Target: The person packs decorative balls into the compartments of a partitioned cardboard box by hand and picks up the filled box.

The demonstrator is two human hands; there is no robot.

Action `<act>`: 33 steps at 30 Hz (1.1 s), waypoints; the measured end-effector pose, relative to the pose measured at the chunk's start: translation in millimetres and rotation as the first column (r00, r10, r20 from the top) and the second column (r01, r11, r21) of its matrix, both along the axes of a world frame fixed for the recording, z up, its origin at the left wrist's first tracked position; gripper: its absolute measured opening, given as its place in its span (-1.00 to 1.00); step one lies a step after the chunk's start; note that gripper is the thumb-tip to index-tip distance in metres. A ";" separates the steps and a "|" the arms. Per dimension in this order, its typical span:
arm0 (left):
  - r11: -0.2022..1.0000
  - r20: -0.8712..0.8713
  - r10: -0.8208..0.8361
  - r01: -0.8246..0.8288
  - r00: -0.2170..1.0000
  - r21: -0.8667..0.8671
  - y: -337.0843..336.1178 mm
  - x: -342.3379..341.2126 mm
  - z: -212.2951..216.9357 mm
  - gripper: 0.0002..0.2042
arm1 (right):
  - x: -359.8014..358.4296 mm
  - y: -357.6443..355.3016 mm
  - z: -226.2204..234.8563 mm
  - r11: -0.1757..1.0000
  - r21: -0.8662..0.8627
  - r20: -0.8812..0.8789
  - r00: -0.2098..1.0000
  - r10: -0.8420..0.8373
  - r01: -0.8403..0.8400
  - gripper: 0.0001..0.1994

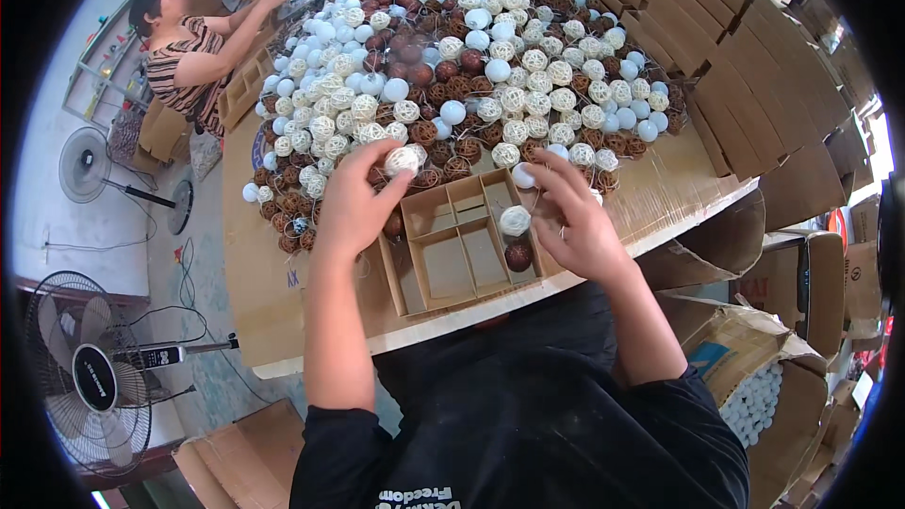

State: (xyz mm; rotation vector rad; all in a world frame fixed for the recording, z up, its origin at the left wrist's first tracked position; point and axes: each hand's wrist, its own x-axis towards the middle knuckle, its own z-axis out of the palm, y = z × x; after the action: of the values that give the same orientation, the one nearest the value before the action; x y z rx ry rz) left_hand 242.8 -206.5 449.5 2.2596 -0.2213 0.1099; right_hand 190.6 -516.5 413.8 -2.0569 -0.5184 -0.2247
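Observation:
My left hand (356,209) is closed on a white woven ball (403,161), pinched between thumb and fingers above the upper left corner of a divided cardboard box (436,247). Over the box's right side is my right hand (583,231), thumb and fingers apart. Its fingertips are at a smooth white ball (523,175) by the upper right corner; whether they grip it I cannot tell. Along the right compartment lie a white woven ball (516,220) and a dark red ball (518,256). Several other compartments show bare bottoms. A dark ball (394,223) shows at the left side.
A large heap of white, cream and brown balls (452,66) with wires covers the table (269,311). Stacked cardboard trays (754,85) stand at right. Co-workers (193,57) work at far left. Fans (94,377) stand left; a carton of white balls (751,405) sits lower right.

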 end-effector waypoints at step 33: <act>0.864 0.104 -0.240 0.164 0.965 0.475 8.8 -75.5 -28.7 -0.50 | -1.8 18.7 -26.8 0.963 -0.259 -0.073 0.996 0.052 -0.069 -0.69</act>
State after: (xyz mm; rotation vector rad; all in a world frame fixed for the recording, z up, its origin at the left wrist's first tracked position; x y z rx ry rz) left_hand 167.3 -197.7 420.7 2.6879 -0.6299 0.1387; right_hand 188.8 -497.8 387.0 -2.2919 -0.5951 -0.0539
